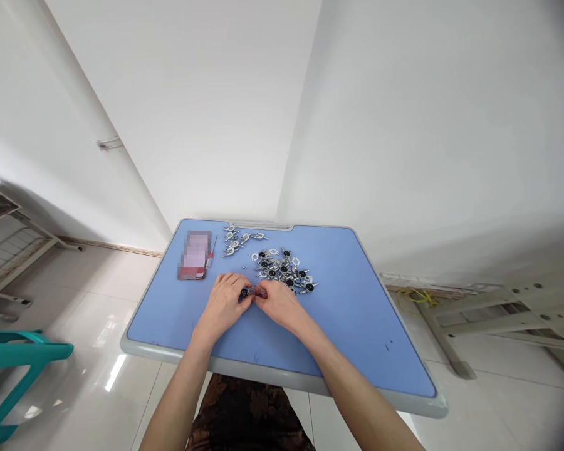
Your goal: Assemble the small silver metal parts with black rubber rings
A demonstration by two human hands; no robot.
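Observation:
Near the middle of the blue table [169, 319], my left hand [225, 300] and my right hand [277, 302] meet around a small metal part with a black piece [244, 292]. The fingers of both hands are closed on it and cover much of it. Just beyond my right hand lies a pile of metal parts with black round knobs [284, 269]. A smaller group of metal parts without black knobs [232, 248] lies farther back, beyond my left hand.
A phone [196, 254] lies at the table's left, beside a thin screwdriver [211, 254]. A teal stool [23, 357] stands on the floor at left. White wall rises behind the table. A metal-framed desk [498, 313] and yellow cable [416, 297] are at right.

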